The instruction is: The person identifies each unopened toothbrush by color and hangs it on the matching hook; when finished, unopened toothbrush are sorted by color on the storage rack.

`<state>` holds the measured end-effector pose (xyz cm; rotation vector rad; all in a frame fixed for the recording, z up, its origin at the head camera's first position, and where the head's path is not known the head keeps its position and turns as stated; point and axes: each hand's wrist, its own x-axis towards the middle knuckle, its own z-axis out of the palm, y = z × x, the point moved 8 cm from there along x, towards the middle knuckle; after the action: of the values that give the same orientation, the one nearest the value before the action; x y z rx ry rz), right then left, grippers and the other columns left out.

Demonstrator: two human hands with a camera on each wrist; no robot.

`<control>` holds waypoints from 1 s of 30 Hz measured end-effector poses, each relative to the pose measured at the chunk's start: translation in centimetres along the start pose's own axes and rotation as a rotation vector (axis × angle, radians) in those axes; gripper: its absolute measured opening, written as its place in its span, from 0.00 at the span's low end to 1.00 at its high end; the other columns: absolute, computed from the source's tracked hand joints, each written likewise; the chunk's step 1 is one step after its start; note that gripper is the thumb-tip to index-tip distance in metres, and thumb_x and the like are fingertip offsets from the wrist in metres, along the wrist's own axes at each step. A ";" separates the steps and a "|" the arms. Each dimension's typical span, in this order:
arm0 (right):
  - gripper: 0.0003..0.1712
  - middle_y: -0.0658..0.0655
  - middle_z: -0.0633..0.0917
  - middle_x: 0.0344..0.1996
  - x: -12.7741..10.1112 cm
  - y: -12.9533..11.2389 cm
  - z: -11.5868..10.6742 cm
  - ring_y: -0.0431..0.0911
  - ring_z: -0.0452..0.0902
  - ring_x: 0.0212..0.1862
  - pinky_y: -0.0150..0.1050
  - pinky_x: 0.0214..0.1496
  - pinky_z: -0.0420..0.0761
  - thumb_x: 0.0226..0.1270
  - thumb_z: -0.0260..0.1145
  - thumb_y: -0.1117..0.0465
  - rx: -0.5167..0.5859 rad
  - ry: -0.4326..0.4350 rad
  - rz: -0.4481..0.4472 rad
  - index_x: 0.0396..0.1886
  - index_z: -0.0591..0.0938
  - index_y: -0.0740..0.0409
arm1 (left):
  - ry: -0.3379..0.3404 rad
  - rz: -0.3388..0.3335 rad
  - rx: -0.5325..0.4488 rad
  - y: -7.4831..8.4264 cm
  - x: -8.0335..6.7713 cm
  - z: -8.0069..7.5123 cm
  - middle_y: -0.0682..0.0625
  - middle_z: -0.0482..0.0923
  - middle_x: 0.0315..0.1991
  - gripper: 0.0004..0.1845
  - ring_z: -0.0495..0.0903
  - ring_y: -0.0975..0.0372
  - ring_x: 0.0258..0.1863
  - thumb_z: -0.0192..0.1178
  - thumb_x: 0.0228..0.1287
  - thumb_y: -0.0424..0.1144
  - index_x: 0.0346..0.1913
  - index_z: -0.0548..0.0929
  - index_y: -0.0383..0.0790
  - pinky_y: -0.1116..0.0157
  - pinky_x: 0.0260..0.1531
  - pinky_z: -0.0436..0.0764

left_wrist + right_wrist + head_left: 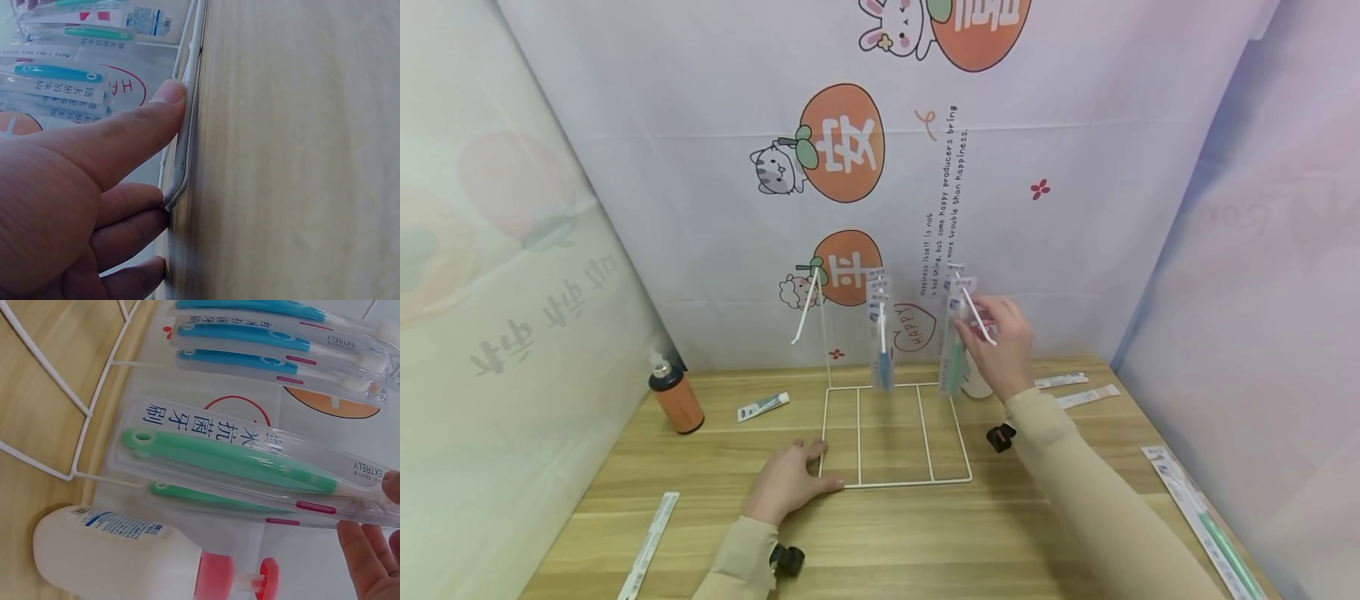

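Head view: right hand [1003,346] pinches green toothbrush pack [953,350] on wire rack [891,433]; left hand [790,483] flat, released.

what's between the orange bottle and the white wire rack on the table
A small white toothpaste tube lies on the wooden table between the orange bottle and the white wire rack, shown in the head view.

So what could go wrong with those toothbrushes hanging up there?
The green toothbrush packs hang from a thin white wire hook, and the right hand holds them only near the top, so one might slip off and drop. The white wire rack looks light; the left hand just presses its base corner, so a tug could tip it. The white pump bottle sits close below.
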<state>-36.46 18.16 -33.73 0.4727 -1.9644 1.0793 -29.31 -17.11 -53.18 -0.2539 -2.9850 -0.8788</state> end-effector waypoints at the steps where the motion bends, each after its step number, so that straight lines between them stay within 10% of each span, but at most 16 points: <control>1: 0.24 0.64 0.84 0.49 0.1 0.0 0.1 0.56 0.89 0.44 0.26 0.44 0.87 0.64 0.82 0.67 -0.003 0.002 -0.002 0.57 0.85 0.67 | 0.000 0.003 0.002 0.0 0.0 0.0 0.23 0.74 0.69 0.43 0.75 0.29 0.68 0.82 0.54 0.61 0.69 0.85 0.40 0.34 0.67 0.74; 30: 0.23 0.66 0.83 0.49 0.5 0.5 0.9 0.58 0.89 0.44 0.21 0.43 0.84 0.61 0.82 0.71 0.033 0.024 0.011 0.55 0.83 0.70 | -0.005 0.009 0.018 -0.1 0.1 0.1 0.21 0.74 0.69 0.44 0.75 0.28 0.68 0.82 0.53 0.62 0.69 0.86 0.41 0.32 0.66 0.75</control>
<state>-37.51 17.69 -33.81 0.4653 -1.9324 1.1207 -29.45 -17.09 -53.31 -0.2687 -2.9927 -0.8506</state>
